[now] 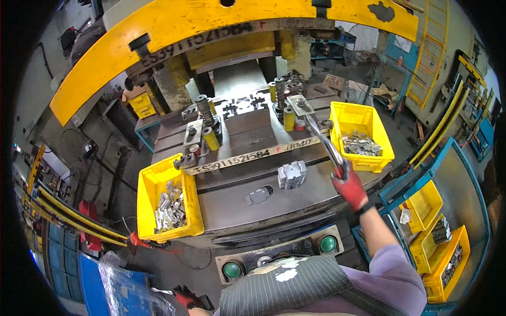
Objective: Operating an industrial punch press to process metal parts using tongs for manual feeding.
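My right hand point(349, 187), in a red glove, is closed around long shiny metal tongs point(328, 141). Their far end reaches the right front corner of the press die point(243, 129), beside the right yellow bin. At the lower left, low beside the control box, my left hand point(187, 298) wears a red and black glove. It appears closed on a slim silver metal piece point(162, 290); which kind I cannot tell. A stack of grey metal parts point(292, 175) stands on the press table point(226, 210). One flat metal part point(258, 196) lies left of it.
Yellow bins with metal pieces stand at the left point(197, 210) and right point(389, 142). A yellow press beam point(237, 11) spans overhead. Green buttons point(231, 269) sit on the control box near my body. A blue-framed rack point(477, 184) at the right holds several yellow bins.
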### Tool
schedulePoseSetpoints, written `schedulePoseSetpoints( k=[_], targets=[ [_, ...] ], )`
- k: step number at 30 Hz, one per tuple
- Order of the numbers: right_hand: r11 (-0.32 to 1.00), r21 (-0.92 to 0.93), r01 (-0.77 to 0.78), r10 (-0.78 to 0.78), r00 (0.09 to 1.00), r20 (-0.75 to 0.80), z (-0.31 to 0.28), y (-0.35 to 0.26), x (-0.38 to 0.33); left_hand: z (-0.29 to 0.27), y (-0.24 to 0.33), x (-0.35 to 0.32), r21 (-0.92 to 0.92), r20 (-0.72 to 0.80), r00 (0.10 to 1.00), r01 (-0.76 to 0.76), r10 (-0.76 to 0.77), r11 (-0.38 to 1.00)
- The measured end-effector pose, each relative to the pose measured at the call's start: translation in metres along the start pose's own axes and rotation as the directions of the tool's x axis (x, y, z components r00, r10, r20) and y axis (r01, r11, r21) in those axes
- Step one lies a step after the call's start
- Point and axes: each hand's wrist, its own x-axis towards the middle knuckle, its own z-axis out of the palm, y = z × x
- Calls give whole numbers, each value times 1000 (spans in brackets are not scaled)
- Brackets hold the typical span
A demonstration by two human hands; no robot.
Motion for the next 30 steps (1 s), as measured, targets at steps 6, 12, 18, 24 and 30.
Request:
schedulePoseSetpoints(
  k=[6, 12, 18, 24, 30],
  targets=[
    [868, -231, 439, -424, 899, 114, 56, -126, 138, 4, 179, 43, 658, -430, 896, 393, -107, 642],
    [625, -651, 431, -351, 900, 259, 88, -156, 195, 271, 167, -131, 402, 360, 892, -413, 274, 817],
    [799, -405, 445, -459, 886, 68, 72, -157, 159, 375, 180, -192, 445, 742, 671, -489, -3, 750],
    [948, -60, 311, -315, 947, -60, 13, -98, 93, 538, 144, -182, 131, 986, 164, -866, 27, 483],
    [945, 312, 95, -19, 971, -238, -22, -5, 1, 698, 95, -186, 225, 945, 161, -952, -284, 208]
  ],
)
